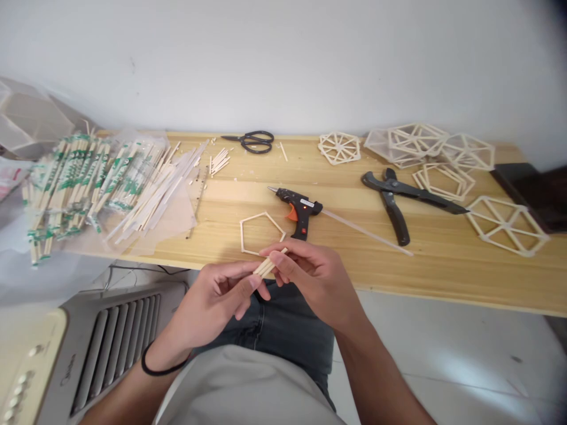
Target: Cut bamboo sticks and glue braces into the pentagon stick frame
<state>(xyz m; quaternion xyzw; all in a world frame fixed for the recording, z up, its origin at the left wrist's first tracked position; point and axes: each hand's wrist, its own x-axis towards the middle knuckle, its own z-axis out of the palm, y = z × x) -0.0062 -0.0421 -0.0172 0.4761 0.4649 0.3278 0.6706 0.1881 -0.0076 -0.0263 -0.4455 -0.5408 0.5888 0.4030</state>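
Observation:
Above my lap, close to the table's front edge, a few short cut wooden sticks (264, 268) lie side by side between my hands. My left hand (225, 294) pinches their lower left end with thumb and fingers. At the upper right end, my right hand (308, 274) grips the same sticks. Just beyond my hands, a pentagon frame of glued sticks (242, 236) lies flat on the table. A black glue gun (303, 206) with an orange trigger lies right of it, its small light glowing and a long clear glue stick (367, 232) coming out of its back.
Wrapped chopsticks (73, 177) and loose glue sticks (166, 192) pile up on the left. Short cut sticks (219, 161) and black scissors (254, 141) lie behind. A black cutter (394, 198) and several finished stick frames (507, 225) occupy the right. A heater (119, 348) stands below left.

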